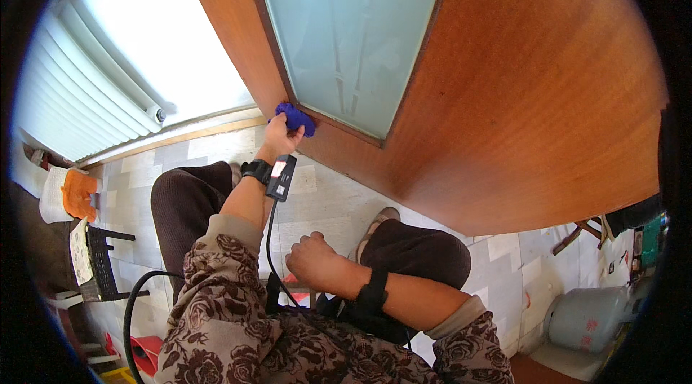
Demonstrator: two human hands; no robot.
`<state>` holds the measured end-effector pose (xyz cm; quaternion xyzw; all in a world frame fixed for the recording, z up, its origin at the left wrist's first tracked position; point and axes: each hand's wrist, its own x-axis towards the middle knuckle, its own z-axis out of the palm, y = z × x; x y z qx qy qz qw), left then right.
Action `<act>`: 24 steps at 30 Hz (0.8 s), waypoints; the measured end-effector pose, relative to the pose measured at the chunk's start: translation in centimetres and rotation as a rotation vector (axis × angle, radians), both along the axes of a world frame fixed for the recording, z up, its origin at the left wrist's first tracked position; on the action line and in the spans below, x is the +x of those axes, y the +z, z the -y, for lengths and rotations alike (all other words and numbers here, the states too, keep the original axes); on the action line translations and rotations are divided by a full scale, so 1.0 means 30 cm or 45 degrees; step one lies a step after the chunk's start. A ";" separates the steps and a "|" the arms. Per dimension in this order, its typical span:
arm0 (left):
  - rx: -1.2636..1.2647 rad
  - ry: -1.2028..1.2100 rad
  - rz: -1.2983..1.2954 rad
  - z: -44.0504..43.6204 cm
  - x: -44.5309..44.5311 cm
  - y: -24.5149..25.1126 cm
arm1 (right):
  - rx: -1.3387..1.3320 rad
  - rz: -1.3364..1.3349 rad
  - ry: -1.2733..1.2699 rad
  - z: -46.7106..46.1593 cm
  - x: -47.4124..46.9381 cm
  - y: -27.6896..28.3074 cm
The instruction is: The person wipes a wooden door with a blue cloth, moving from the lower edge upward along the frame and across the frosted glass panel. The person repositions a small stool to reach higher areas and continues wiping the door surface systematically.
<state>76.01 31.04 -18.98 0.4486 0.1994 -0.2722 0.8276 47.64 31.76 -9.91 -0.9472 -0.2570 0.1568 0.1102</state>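
My left hand (281, 135) grips a bunched purple-blue cloth (296, 118). The cloth rests against the wooden door (503, 92), at the lower left corner of the dark trim around its frosted glass panel (351, 32). My right hand (313, 260) is curled into a loose fist above my lap, between my knees, apart from the door; no held thing shows in it. A black strap with a small box (281, 178) and a cable is on my left forearm, and another black strap (373, 292) is on my right.
A white radiator (102, 86) stands at the left by a bright opening. Below it are a stool with a patterned top (97, 259) and a red container (145, 354). A grey gas cylinder (586, 322) lies in view at the lower right. Pale tiles (303, 205) cover the floor.
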 end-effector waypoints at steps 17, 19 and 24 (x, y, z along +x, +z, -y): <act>-0.406 -0.625 -0.469 0.187 -0.362 -0.023 | -0.182 -0.385 0.198 -0.150 0.043 -0.261; -0.633 -0.393 -0.235 0.072 -0.216 -0.021 | -0.219 -0.342 0.203 -0.125 0.025 -0.193; -0.264 0.080 -0.306 -0.067 0.106 0.037 | -0.176 -0.195 0.213 -0.116 0.070 -0.096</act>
